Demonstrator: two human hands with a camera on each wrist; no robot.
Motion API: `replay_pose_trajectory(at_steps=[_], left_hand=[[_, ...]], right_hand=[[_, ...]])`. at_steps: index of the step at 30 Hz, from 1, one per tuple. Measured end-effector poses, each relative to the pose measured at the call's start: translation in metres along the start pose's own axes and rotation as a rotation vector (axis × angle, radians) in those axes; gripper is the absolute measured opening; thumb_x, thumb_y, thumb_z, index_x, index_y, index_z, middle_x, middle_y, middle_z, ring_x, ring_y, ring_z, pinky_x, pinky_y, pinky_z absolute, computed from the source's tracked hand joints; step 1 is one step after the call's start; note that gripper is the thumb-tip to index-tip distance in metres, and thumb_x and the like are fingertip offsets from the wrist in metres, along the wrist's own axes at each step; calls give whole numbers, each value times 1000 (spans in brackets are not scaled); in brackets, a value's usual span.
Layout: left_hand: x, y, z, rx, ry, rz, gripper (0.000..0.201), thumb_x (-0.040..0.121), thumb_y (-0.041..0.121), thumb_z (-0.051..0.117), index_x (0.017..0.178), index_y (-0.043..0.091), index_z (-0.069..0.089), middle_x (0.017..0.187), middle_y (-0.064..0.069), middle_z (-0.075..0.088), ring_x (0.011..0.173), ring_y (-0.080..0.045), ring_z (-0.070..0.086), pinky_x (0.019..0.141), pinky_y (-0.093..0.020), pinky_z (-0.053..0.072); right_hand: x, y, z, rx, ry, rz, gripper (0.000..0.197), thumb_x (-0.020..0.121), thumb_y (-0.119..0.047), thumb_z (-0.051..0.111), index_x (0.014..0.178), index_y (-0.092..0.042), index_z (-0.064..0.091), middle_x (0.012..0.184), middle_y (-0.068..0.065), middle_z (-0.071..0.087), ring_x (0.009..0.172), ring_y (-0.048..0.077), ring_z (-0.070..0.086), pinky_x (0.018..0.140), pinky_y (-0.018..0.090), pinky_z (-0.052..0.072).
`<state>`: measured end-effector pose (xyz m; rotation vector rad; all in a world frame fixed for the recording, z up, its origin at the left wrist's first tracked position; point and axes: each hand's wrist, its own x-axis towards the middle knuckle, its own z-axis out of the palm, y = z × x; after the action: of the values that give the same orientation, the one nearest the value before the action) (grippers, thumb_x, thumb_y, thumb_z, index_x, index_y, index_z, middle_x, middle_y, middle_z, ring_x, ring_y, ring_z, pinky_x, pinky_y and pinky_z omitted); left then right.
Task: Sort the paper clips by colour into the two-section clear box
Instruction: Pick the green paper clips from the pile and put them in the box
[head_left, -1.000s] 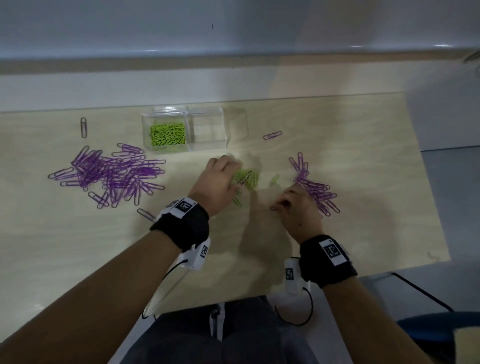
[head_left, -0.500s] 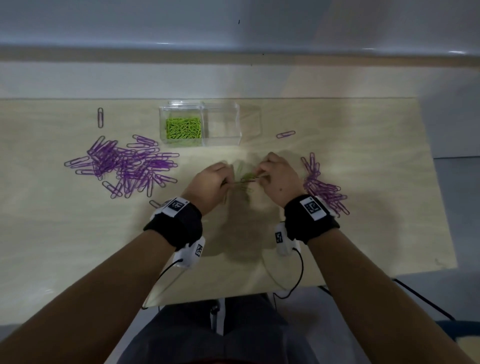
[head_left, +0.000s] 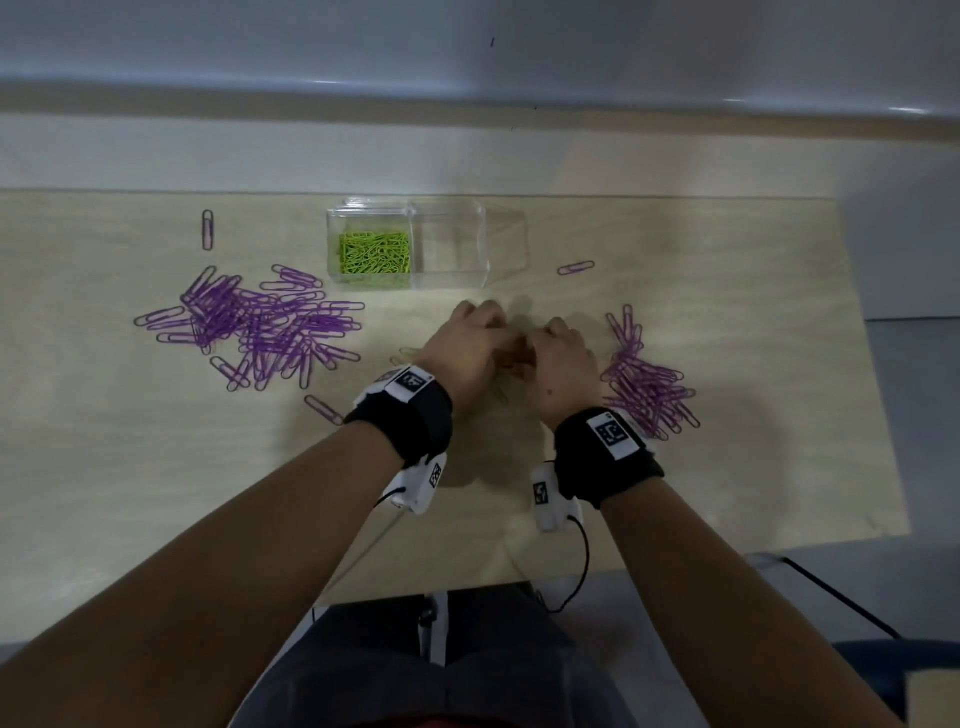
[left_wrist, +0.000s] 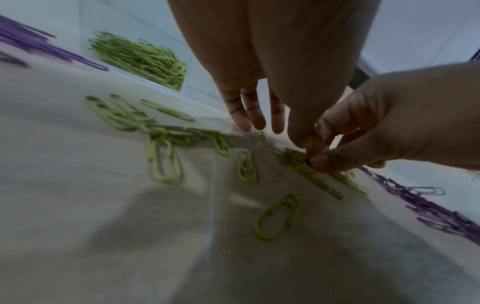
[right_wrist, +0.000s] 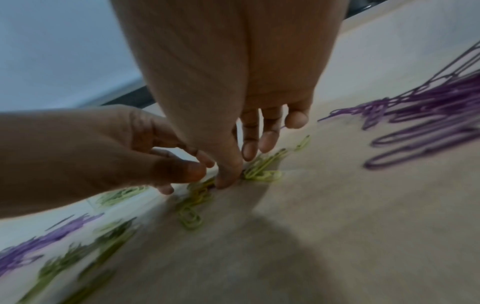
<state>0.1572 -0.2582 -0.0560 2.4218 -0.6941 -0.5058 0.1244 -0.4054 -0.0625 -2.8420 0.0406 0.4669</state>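
The clear two-section box (head_left: 485, 244) stands at the table's far middle. Its left section holds green paper clips (head_left: 374, 252); the right section looks empty. My left hand (head_left: 467, 343) and right hand (head_left: 556, 358) meet just in front of the box, fingertips down on the table. Loose green clips (left_wrist: 166, 162) lie scattered beneath them. In the left wrist view the right hand (left_wrist: 317, 158) pinches a bunch of green clips between thumb and finger. In the right wrist view the left hand (right_wrist: 197, 170) pinches at the same bunch (right_wrist: 259, 170).
A large pile of purple clips (head_left: 260, 327) lies left of the hands and a smaller purple pile (head_left: 644, 379) lies to the right. Single purple clips sit at the far left (head_left: 208, 228), right of the box (head_left: 575, 267) and beside the left wrist (head_left: 323, 409).
The right hand has come in from the right purple pile to meet the left hand. Both hands now close together over the loose green clips.
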Motion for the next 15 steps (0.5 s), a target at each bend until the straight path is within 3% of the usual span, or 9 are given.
replay_pose_trajectory(at_steps=[2,4,6,10,13,15], left_hand=[[5,-1,-5,-8,-29,-19,32,81,12,47,103,15,69,108,-14,55,99,-33,44,83,-44,45],[5,-6,-9,-27,-13,-52,27,80,11,50,97,11,70,101,-16,56,94,-33,50,78,-40,46],[3,-14,-9,-33,33,-90,18,81,7,54,91,7,68,96,-15,57,91,-33,55,74,-35,45],[-10,-30,-10,-40,100,-126,7,78,2,56,83,6,61,90,-12,54,82,-29,54,68,-30,41],[-19,-36,-11,-50,136,-77,10,76,-1,58,83,5,62,91,-11,55,81,-29,54,71,-31,45],[-23,-40,-10,-23,187,-53,18,78,0,59,93,7,65,101,-10,56,90,-28,50,79,-26,40]], right_hand=[[-4,0,3,54,58,-84,26,82,-17,56,107,-10,59,101,14,55,91,36,51,71,40,37],[-7,1,6,82,111,-146,23,81,-21,50,97,-8,59,91,14,58,82,36,53,67,39,36],[-7,1,6,37,63,-146,29,81,-23,45,101,-7,56,94,15,58,87,34,52,70,41,38],[0,-4,2,-49,-31,-138,30,80,-10,56,109,-13,48,105,9,55,100,31,47,81,41,35],[1,-4,-1,-66,-78,-201,27,82,-8,53,107,-15,54,108,7,53,106,29,43,82,39,31],[-2,-3,0,53,-38,-247,14,85,-12,55,97,-17,59,103,4,55,101,27,45,76,36,27]])
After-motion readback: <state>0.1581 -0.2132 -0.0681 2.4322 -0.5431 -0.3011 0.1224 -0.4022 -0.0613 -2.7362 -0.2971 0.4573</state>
